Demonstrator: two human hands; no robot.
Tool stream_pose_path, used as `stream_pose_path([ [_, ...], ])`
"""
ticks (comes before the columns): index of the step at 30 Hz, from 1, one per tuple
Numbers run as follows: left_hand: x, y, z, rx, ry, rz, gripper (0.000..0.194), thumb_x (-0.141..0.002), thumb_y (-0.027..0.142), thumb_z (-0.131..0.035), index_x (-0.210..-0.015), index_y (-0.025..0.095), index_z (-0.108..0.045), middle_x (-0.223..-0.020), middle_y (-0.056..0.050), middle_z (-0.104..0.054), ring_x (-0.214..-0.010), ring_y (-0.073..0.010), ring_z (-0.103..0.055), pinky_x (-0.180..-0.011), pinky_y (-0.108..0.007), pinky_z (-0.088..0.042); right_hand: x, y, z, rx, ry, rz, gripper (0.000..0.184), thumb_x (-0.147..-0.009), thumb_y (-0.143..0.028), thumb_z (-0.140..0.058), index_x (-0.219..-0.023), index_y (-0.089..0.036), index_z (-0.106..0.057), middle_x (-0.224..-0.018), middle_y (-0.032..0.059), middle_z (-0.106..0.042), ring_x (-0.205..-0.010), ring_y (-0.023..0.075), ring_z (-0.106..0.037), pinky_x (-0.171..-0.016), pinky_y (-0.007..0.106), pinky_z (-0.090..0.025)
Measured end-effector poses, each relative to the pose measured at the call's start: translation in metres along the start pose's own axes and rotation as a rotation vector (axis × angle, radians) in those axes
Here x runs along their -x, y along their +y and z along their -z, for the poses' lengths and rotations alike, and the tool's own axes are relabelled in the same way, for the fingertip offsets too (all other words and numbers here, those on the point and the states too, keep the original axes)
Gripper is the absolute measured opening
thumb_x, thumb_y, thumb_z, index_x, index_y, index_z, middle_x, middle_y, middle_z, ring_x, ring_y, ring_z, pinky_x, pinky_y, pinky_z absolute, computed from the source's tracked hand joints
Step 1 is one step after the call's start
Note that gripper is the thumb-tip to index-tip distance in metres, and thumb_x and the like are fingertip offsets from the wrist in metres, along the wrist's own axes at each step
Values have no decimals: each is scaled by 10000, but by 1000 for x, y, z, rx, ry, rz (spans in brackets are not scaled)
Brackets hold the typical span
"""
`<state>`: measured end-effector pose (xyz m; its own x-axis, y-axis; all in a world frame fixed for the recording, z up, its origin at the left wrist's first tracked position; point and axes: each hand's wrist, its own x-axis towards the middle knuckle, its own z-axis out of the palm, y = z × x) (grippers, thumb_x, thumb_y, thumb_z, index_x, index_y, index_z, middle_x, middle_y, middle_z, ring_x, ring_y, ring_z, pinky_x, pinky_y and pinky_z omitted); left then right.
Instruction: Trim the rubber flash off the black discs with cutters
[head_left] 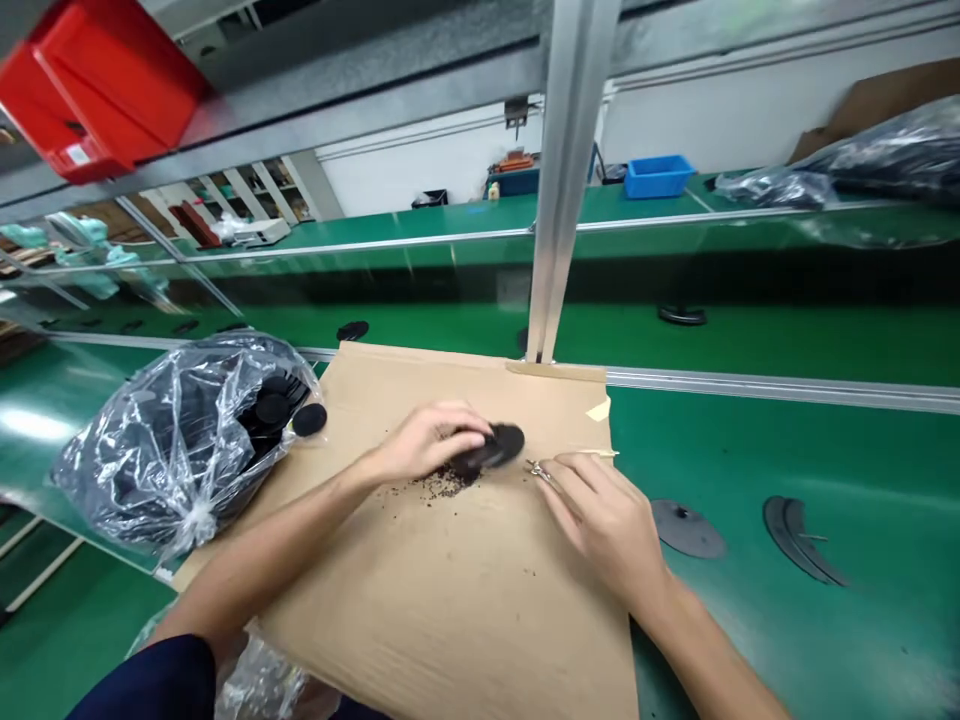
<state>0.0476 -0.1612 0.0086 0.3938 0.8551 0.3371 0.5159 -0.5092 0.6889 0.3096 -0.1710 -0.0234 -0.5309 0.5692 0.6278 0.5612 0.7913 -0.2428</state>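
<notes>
Black round plastic discs [504, 446] are gripped by my left hand [431, 440] over the cardboard sheet [465, 600]; how many pieces it holds I cannot tell. Below them lies a scatter of small black bits [444, 484]. To the right, my right hand [600, 515] is closed around a small metal tool [538, 470], perhaps nippers, whose tip points toward the discs but stays apart from them. Most of the tool is hidden by the fingers. At the left, a clear plastic bag [172, 450] holds many black parts, with one black disc [309, 420] at its mouth.
On the green bench right of the cardboard lie a grey-black disc [688, 528] and curved black pieces [799, 540]. A metal post [566, 180] rises behind the cardboard. More black parts [681, 315] sit on the green surface beyond. A red bin [101, 85] hangs upper left; a blue bin [658, 177] stands at the back.
</notes>
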Motion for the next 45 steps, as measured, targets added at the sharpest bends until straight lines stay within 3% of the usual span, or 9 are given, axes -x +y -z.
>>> stream_pose_path([
  [6,-94,-68,34,-379,193,109,184,-932,245,-596,-964,177,-764,-1023,-83,-756,-1000,-230,-664,-954,-368,-521,8,7,-2,52,-61,-15,177,-1022,-179,-478,-929,-184,-629,-900,60,-674,-827,187,-607,-718,313,-441],
  [12,-133,-108,41,-492,101,312,145,-938,275,-648,-913,149,-716,-1030,-92,-717,-1064,-241,-654,-1014,-444,-515,13,3,-3,96,-114,-27,109,-973,-142,-567,-887,-191,-614,-913,51,-642,-813,172,-583,-682,287,-413],
  [19,-171,-109,-11,-416,-19,400,304,-980,345,-616,-1210,145,-622,-1240,-99,-635,-1113,-228,-640,-968,-445,-561,14,1,-2,131,-148,-43,134,-976,-153,-569,-855,-190,-613,-903,48,-632,-797,170,-553,-675,291,-398],
  [23,-193,-101,-47,-325,-19,441,323,-979,356,-618,-1229,152,-613,-1243,-95,-630,-1094,-229,-644,-936,-424,-576,14,4,-1,147,-140,-77,89,-960,-153,-588,-892,-199,-623,-942,55,-632,-893,198,-565,-754,314,-430],
  [26,-197,-96,-53,-267,30,459,307,-982,362,-610,-1208,154,-624,-1230,-90,-635,-1078,-225,-647,-928,-412,-579,13,7,-1,179,-130,-138,40,-934,-175,-627,-902,-198,-636,-1033,88,-633,-1029,247,-558,-856,364,-449],
  [31,-177,-89,-25,-156,199,444,308,-974,345,-628,-1195,129,-618,-1178,-92,-653,-1039,-210,-663,-903,-414,-588,13,9,-5,183,-101,-168,50,-929,-220,-623,-941,-198,-666,-1163,141,-621,-1147,307,-534,-907,434,-477],
  [35,-129,-72,-5,-10,285,403,254,-999,327,-562,-1087,98,-629,-1019,-102,-713,-945,-215,-713,-792,-364,-621,12,4,-8,56,-29,-152,115,-954,-215,-557,-995,-200,-663,-1144,153,-641,-1116,317,-575,-900,471,-509],
  [40,-26,-18,-27,111,186,289,193,-944,338,-653,-948,145,-654,-925,-75,-759,-881,-210,-753,-756,-328,-649,3,-8,-9,-419,-10,-246,386,-978,-413,-553,-1311,-220,-567,-1151,127,-675,-1007,272,-659,-833,405,-562],
  [45,38,23,-43,35,12,278,121,-879,201,-739,-986,245,-703,-924,-9,-781,-815,-169,-760,-723,-280,-662,-7,-15,-12,-779,-322,-340,377,-964,-542,-521,-873,-233,-717,-830,56,-726,-757,236,-668,-666,331,-537],
])
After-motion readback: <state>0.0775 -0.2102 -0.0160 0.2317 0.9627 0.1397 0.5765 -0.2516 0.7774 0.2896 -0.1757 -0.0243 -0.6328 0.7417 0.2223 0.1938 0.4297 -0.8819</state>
